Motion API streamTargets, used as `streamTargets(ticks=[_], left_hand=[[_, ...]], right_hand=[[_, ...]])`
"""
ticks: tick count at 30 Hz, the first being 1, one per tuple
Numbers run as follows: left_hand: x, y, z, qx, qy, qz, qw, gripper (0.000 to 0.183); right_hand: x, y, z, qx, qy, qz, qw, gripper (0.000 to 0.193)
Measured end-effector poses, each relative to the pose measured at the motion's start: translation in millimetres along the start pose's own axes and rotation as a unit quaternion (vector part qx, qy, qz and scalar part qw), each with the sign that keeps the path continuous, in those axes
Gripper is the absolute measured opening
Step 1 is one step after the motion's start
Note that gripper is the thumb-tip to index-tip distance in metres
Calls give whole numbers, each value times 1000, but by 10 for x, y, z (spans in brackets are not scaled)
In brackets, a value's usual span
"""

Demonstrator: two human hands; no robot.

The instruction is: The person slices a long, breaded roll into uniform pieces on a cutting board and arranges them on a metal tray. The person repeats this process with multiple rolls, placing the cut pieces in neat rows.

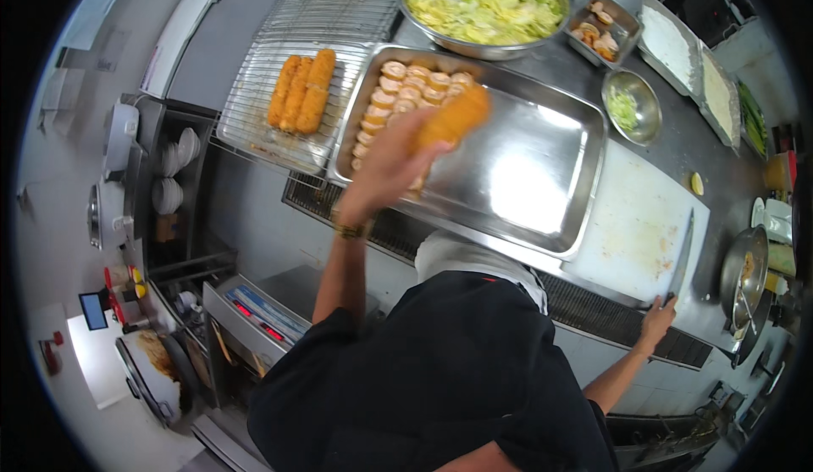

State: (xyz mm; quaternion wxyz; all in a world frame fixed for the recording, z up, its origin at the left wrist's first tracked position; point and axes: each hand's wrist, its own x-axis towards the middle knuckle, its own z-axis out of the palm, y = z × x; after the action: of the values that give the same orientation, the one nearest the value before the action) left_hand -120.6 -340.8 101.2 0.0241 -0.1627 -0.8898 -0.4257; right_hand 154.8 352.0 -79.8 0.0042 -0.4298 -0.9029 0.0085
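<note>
Over the metal tray (555, 146) my left hand (391, 154) is closed around a golden breaded roll (457, 119), slightly blurred by motion. Beneath it, rows of cut roll slices (392, 87) fill the left part of that tray; my hand hides some of them. My right hand (657, 320) grips the handle of a long knife (683, 256), whose blade lies along the right side of the white cutting board (622, 209). Crumbs are scattered on the board. Several whole breaded rolls (302, 91) rest on the wire rack (246, 125) to the left.
Behind the tray stands a big bowl of chopped cabbage (483, 2). A small metal pan (622, 32) with browned pieces and a little bowl of shredded greens (622, 112) sit at the back right. A lemon wedge (697, 184) and a wok (745, 269) are beyond the board.
</note>
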Motion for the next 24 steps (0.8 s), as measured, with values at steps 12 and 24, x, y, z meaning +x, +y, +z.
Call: streamTargets(ticks=[12,24], left_hand=[[-12,1811,3057,-73,-230,-50,969,56],[94,1794,3470,71,-124,87,986,49]], right_hand=[[-212,-420,-806,151,-26,-37,988,37],[-359,-776,-823,267,-201,-93,938,36]])
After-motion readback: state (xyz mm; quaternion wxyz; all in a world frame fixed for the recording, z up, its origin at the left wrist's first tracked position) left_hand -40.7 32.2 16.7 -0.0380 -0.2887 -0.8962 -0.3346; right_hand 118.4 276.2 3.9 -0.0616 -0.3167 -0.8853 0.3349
